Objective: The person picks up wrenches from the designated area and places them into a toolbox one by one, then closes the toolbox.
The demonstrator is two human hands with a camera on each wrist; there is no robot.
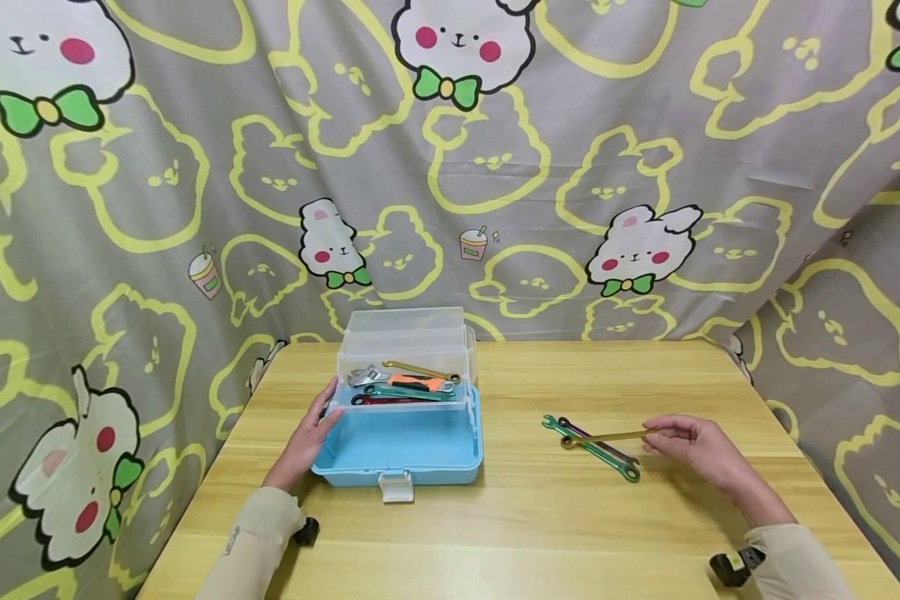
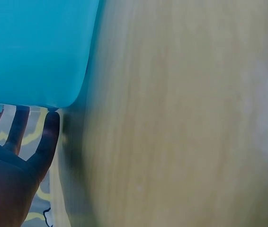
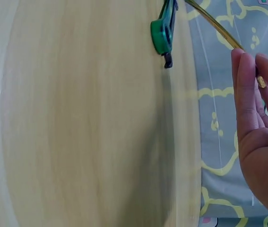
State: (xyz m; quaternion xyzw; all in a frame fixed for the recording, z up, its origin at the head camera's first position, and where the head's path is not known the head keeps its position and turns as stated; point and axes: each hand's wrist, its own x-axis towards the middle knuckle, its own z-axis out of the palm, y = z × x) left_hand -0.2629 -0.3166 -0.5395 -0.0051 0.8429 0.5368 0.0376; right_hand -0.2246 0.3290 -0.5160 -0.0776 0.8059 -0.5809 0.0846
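Note:
A blue toolbox (image 1: 401, 446) stands lidded-open, its clear trays raised at the back. My left hand (image 1: 307, 439) holds the box's left side, thumb over the rim; in the left wrist view its spread fingers (image 2: 51, 135) meet the blue wall. My right hand (image 1: 693, 450) pinches one end of a gold combination wrench (image 1: 611, 436) between thumb and fingers. The wrench's ring end lies over or just above a green wrench (image 1: 606, 457) and a dark purple wrench (image 1: 621, 455), which lie crossed on the table. The right wrist view shows the gold shaft (image 3: 217, 26) slanting from the fingertips.
In the raised clear tray (image 1: 401, 406) lie an adjustable wrench (image 1: 363, 377), an orange-handled tool (image 1: 414, 382) and several coloured wrenches. A white latch (image 1: 397, 487) hangs at the box front. Patterned curtain (image 1: 495, 192) closes off the table's back and sides.

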